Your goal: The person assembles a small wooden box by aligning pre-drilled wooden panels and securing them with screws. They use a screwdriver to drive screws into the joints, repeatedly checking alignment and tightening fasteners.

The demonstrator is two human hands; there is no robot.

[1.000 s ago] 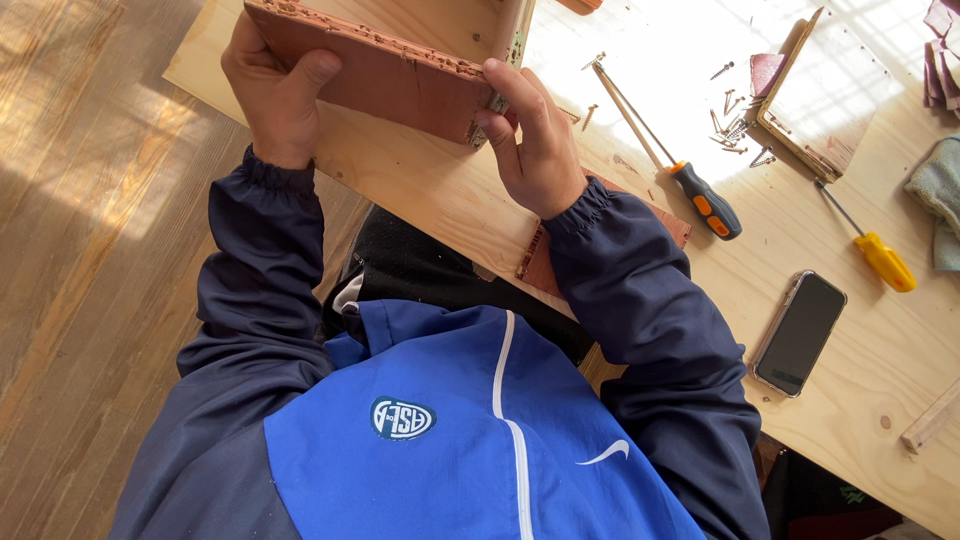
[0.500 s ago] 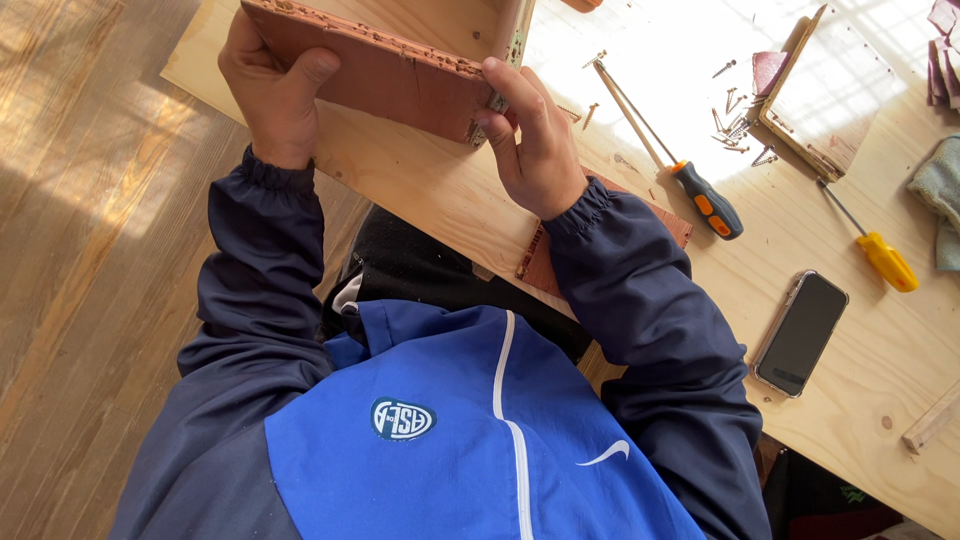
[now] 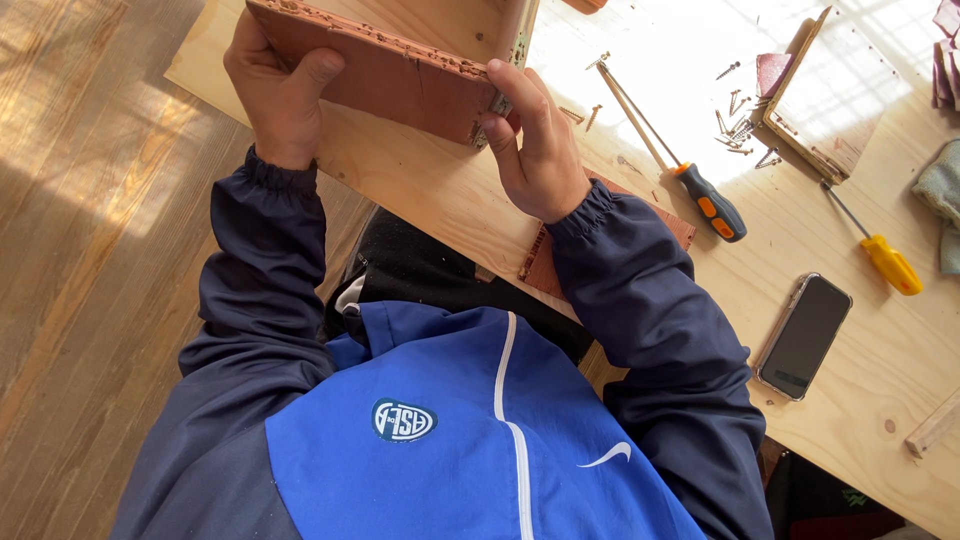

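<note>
A reddish-brown wooden box panel (image 3: 400,75) stands on the light plywood table (image 3: 450,200) near its front edge. My left hand (image 3: 280,95) grips the panel's left end, thumb on the near face. At the panel's right corner, my right hand (image 3: 535,150) holds the edge with the fingers curled around it. Another reddish board (image 3: 545,268) lies flat under my right forearm. Loose screws (image 3: 740,120) are scattered on the sunlit part of the table.
A long screwdriver with a black and orange handle (image 3: 705,198) lies right of my right hand. A yellow-handled screwdriver (image 3: 885,260), a dark phone (image 3: 805,335), a flat wooden frame piece (image 3: 825,95) and a grey cloth (image 3: 940,200) lie further right. Wood floor (image 3: 90,250) is at left.
</note>
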